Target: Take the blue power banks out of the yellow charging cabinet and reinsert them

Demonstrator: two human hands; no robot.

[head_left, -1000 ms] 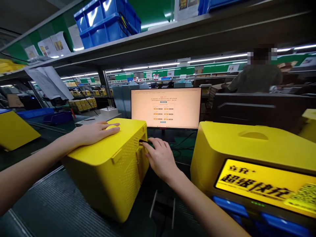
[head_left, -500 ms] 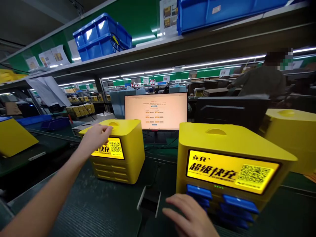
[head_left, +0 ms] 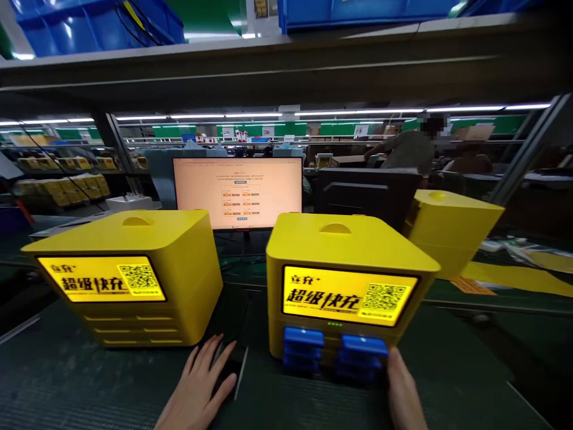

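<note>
Two yellow charging cabinets stand side by side on the dark green work surface, each with a lit yellow front screen. In the right yellow cabinet [head_left: 349, 245], two stacks of blue slabs stick out of the front slots: a left stack [head_left: 303, 346] and a right stack [head_left: 363, 352]. The left yellow cabinet [head_left: 192, 280] shows bare front slots. My left hand [head_left: 201, 382] is open, fingers spread, just in front of that cabinet's right corner. Beside the right blue stack is my right hand [head_left: 405, 391], a finger stretched along its edge; the other fingers are hidden.
A lit monitor [head_left: 237, 191] stands behind the cabinets, with a dark monitor back [head_left: 367, 191] beside it. Another yellow cabinet [head_left: 456, 233] is at the right rear. Overhead runs a shelf [head_left: 268, 74] bearing blue bins. A person [head_left: 407, 149] is in the background.
My left hand has come off the left cabinet's top and down to the surface between the cabinets. My right hand has moved to the right side of the blue slabs. The view has shifted.
</note>
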